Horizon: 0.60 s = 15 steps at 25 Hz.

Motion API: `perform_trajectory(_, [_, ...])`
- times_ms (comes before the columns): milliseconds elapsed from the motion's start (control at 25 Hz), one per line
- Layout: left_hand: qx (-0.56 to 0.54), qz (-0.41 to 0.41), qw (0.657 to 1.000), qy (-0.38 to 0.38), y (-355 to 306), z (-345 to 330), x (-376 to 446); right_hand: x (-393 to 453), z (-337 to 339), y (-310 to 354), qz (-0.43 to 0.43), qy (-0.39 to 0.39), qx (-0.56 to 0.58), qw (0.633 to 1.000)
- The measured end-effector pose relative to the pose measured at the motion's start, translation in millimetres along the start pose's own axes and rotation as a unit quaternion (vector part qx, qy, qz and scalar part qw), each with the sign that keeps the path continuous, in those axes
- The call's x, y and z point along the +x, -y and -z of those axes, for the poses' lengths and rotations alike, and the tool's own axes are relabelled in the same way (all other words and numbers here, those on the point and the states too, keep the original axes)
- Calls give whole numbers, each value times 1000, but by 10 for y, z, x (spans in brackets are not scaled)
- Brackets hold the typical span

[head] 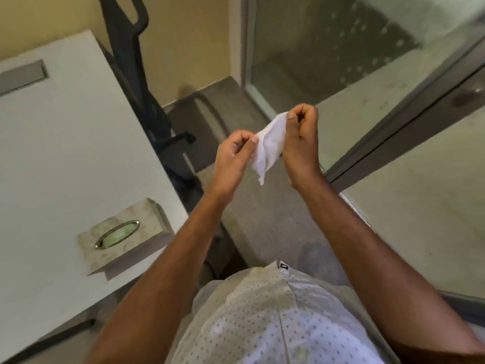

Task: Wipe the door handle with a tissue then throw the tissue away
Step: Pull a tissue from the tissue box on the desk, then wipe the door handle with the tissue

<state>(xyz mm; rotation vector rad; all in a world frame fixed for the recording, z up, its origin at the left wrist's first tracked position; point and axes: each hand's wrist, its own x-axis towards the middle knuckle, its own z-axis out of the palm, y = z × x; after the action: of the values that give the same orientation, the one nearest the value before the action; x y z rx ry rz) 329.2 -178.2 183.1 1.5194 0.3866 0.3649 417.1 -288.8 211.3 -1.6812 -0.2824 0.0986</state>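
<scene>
Both hands are raised before the glass door (367,74): a white tissue (267,145) is stretched between them, pinched by the left hand (233,156) and the right hand (299,143), fingers curled closed

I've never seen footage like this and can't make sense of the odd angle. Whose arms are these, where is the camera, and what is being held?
The single picture comes from a wide-angle camera worn on a person's head, looking down, so you see their own arms and dotted shirt. The left hand and right hand pinch a white tissue between them, held in the air. On the white table at the left sits a tissue box. At the right is a glass door; the round dark shape at its far right edge may be the door handle, but it is blurred.
</scene>
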Motion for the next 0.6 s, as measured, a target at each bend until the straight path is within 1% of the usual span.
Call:
perform_trajectory(120, [-86, 49, 995, 34, -211, -993, 260, 279, 954, -33, -35, -48, 8, 998])
perform_trajectory(240, [-108, 59, 989, 81, -365, -1830, 486, 430, 1725, -5, -106, -98, 50, 988])
perform_trajectory(360, [-113, 68, 981, 144, -399, -2518, 702, 550, 2280, 7, -193, -100, 116, 969])
perform_trajectory(400, [-112, 75, 977, 164, -389, -2720, 782, 583, 2425, -8, -195, -101, 128, 967])
perform_trajectory(480, [-100, 83, 972, 194, -354, -3130, 970, 681, 2674, -61, -163, -137, 114, 970])
perform_trajectory(560, [-63, 75, 974, 202, -310, -3477, 1161, 825, 2874, -113, -140, -199, 105, 964])
perform_trajectory(600, [-44, 72, 974, 208, -301, -3625, 1260, 922, 2965, -137, -139, -227, 119, 956])
